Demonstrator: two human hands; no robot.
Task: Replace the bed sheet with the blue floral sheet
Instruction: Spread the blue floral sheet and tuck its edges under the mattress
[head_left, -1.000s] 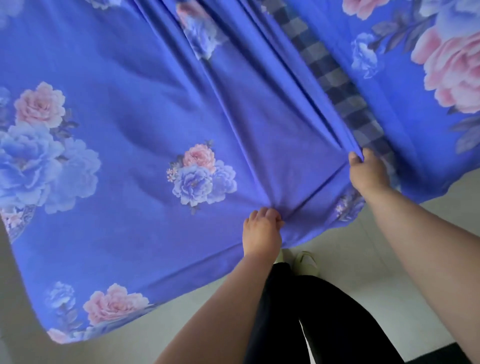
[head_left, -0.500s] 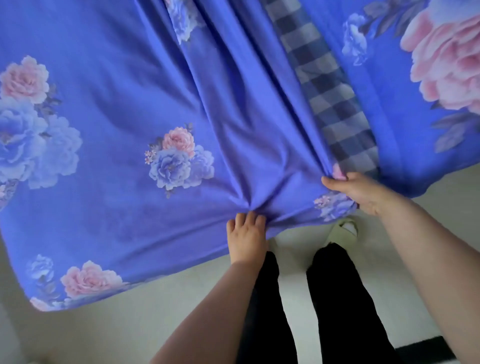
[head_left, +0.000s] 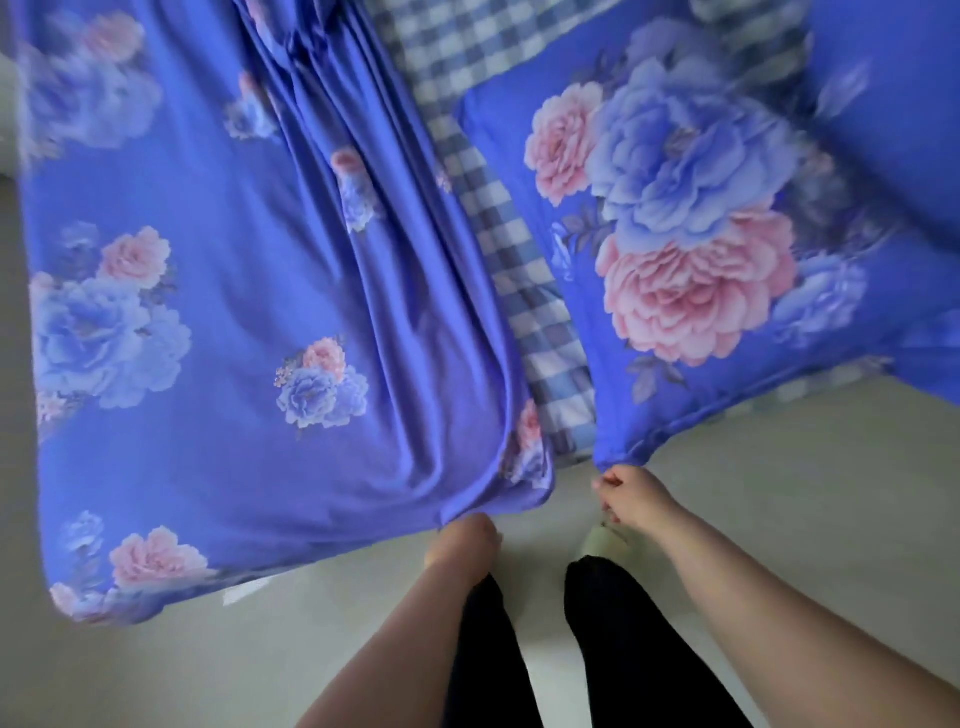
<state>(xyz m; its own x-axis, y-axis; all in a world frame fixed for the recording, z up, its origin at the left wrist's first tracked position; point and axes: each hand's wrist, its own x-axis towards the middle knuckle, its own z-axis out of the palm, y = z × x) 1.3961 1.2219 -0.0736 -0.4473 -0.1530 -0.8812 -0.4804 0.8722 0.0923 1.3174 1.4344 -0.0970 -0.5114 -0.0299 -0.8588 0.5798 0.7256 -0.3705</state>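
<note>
Your right hand has let go of the fold it pinched half a second ago; fingers loosely curled, holding nothing. Left hand still grips the blue floral sheet hem. Checked sheet remains exposed: spreading unfinished.

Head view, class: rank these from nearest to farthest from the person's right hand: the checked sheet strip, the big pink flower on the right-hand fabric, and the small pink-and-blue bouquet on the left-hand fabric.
Measured from the right hand:
1. Checked sheet strip, just above-left of the hand, in the gap between the blue folds.
2. Big pink flower, above the hand on the right-hand fabric.
3. Small bouquet, far left, across the gap.
</note>
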